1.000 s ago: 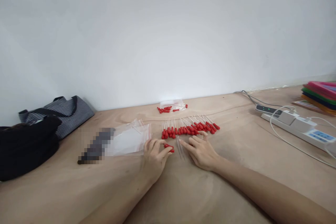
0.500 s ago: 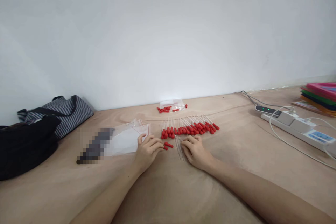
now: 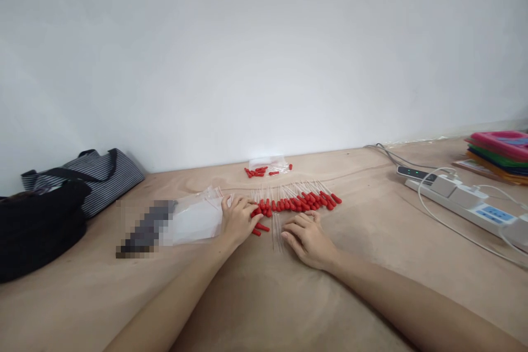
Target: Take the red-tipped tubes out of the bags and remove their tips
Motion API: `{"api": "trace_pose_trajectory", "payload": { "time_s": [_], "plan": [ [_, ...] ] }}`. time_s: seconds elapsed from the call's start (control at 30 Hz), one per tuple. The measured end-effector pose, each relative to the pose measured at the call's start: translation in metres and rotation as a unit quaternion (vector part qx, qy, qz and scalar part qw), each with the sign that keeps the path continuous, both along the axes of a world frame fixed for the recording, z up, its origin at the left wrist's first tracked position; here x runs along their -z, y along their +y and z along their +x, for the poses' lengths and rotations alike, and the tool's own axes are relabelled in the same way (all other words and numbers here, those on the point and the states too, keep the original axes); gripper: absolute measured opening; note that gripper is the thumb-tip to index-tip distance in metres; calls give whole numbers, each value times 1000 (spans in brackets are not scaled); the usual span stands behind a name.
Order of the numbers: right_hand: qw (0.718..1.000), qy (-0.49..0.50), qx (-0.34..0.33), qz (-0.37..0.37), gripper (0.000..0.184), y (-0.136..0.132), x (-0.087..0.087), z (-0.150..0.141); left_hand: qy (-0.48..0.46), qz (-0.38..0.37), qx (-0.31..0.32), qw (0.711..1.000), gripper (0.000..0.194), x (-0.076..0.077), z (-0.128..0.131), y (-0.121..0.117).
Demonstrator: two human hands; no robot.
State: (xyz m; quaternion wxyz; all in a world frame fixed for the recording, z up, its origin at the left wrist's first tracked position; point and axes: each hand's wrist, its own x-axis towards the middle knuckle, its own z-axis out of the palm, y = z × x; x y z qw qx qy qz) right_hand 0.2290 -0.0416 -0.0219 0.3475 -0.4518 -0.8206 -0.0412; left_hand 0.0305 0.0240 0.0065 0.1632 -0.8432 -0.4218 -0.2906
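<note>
While the left hand point(image 3: 239, 220) curves its fingers over the left end of a row of droppers point(image 3: 305, 201), the right hand point(image 3: 310, 241) rests partly open, a narrow gap between thumb and forefinger; whether the left grips a bulb cannot be told. The droppers lie side by side on the wood-grained worktop point(image 3: 330, 308), slender translucent stems toward the wall, smooth red pear-shaped bulbs toward the person. Between the hands lie thin, clear, straight tubes point(image 3: 276, 234); just beside the left thumb lie loose red bulbs point(image 3: 262, 227). Beyond the row, more red bulbs point(image 3: 256, 172) lie at a clear, crinkled plastic bag point(image 3: 280, 164); whether any are inside is unclear. Left of the left hand, flat transparent bags point(image 3: 196, 217) with red seal lines overlap, showing a whitish interior. Farther left stands a striped fabric bag point(image 3: 105, 181), its contents hidden, behind soft black cloth point(image 3: 41, 231). At right lies a hard white power strip point(image 3: 478, 212) with block-shaped adapters point(image 3: 447, 185).
</note>
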Motion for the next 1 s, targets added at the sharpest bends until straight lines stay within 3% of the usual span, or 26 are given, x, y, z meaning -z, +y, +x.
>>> {"api": "trace_pose_trajectory", "payload": {
  "time_s": [0.2, 0.4, 0.6, 0.73, 0.83, 1.0],
  "plan": [
    [1000, -12, 5, 25, 15, 2, 2, 2, -46, 57, 19, 997, 11, -4, -2, -5],
    [999, 12, 8, 47, 13, 5, 4, 3, -118, 126, 13, 985, 9, -12, -22, -28],
    [995, 13, 30, 94, 35, 1, -5, 4, -91, 79, 154, 981, 14, -5, -18, -47],
    [993, -31, -32, 109, 26, 3, -4, 4, -80, 68, 204, 973, 21, 0, -8, -47],
    [990, -23, -56, 124, 14, 6, 0, 3, -79, 56, 213, 972, 20, 3, -5, -48],
    [983, -56, -29, 174, 14, 7, 2, 2, -52, 16, 147, 988, 17, 9, 5, -52]
  ]
}}
